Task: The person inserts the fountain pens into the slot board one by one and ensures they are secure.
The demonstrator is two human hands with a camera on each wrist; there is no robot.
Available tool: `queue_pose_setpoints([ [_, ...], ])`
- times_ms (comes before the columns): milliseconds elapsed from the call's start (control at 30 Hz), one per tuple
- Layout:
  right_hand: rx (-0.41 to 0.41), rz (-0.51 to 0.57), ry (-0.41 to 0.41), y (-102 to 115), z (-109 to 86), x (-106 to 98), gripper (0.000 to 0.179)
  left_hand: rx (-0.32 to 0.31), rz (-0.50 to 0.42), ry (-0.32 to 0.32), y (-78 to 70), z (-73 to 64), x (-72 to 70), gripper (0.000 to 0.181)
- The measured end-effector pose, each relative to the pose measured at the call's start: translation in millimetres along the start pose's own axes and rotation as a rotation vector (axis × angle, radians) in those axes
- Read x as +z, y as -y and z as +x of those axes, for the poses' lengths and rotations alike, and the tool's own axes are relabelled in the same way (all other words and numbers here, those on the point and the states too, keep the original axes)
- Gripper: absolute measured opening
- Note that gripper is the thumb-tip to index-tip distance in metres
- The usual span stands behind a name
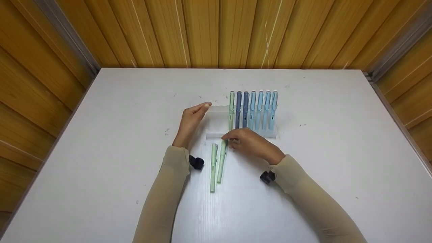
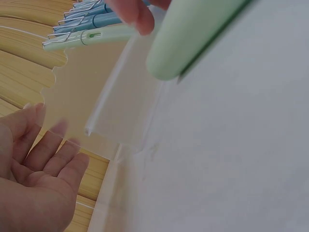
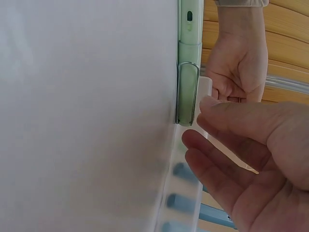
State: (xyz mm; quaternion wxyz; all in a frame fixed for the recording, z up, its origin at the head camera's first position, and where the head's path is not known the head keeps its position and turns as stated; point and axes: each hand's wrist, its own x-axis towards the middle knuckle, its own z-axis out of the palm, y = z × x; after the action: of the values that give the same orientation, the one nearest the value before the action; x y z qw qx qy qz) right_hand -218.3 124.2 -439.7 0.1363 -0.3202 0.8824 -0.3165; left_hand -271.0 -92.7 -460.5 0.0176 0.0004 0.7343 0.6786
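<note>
My left hand [image 1: 191, 122] pinches the upper left edge of a clear pen stand [image 1: 216, 135]; in the left wrist view some fingers lie behind its see-through back panel [image 2: 82, 87]. Just in front of the stand, my right hand [image 1: 252, 143] is at the cap end of a light green pen [image 1: 221, 165] lying on the table. In the right wrist view the thumb and fingers [image 3: 212, 169] are parted close to a green pen's clip end [image 3: 187, 92]. A second light green pen [image 1: 213, 168] lies to the left of the first.
In the stand's right part several pens stand upright: one green pen [image 1: 231, 111], two dark blue pens [image 1: 238, 108] and several light blue pens [image 1: 266, 109]. The white table [image 1: 118, 135] ends at a wood-patterned wall [image 1: 202, 33]. Black wrist cameras [image 1: 196, 162] sit at both cuffs.
</note>
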Motion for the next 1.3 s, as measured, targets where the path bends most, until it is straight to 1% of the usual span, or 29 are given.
queue_pose_setpoints([
  [167, -0.070, -0.020, 0.048, -1.3, 0.4, 1.5, 0.029, 0.005, 0.022, -0.015, 0.3, 0.1, 0.4, 0.035],
  [300, -0.154, -0.039, 0.061, -3.1, 0.9, 1.9, 0.021, 0.016, 0.037, -0.016, 0.1, 0.8, 0.6, 0.036],
  [400, -0.180, -0.024, 0.060, -4.7, 1.0, 1.3, 0.015, 0.022, 0.043, -0.020, -0.3, 1.3, 1.0, 0.036],
  [500, -0.166, 0.011, 0.058, -6.8, 1.0, 0.5, 0.015, 0.022, 0.035, -0.017, -0.6, 1.4, 1.0, 0.036],
  [600, -0.134, 0.016, 0.061, -8.3, 1.4, -0.2, 0.014, 0.016, 0.011, -0.004, -1.0, 0.6, 0.8, 0.037],
  [667, -0.108, 0.007, 0.066, -8.6, 1.9, -0.4, 0.014, 0.013, -0.002, 0.004, -1.1, 0.0, 0.5, 0.038],
  [800, -0.072, -0.008, 0.078, -8.1, 2.8, -0.3, 0.015, 0.009, 0.003, 0.008, -1.1, -1.0, 0.2, 0.039],
  [1000, -0.058, -0.041, 0.115, -8.2, 3.7, -1.1, 0.022, 0.003, 0.020, 0.006, -1.4, -0.6, 0.1, 0.039],
  [1133, -0.048, -0.060, 0.135, -8.2, 2.5, -2.3, 0.021, -0.001, 0.039, 0.001, -1.4, -0.2, 0.3, 0.039],
  [1300, -0.066, -0.052, 0.148, -9.9, 1.1, -4.6, 0.019, 0.008, 0.044, -0.002, -0.9, -0.2, 0.6, 0.038],
])
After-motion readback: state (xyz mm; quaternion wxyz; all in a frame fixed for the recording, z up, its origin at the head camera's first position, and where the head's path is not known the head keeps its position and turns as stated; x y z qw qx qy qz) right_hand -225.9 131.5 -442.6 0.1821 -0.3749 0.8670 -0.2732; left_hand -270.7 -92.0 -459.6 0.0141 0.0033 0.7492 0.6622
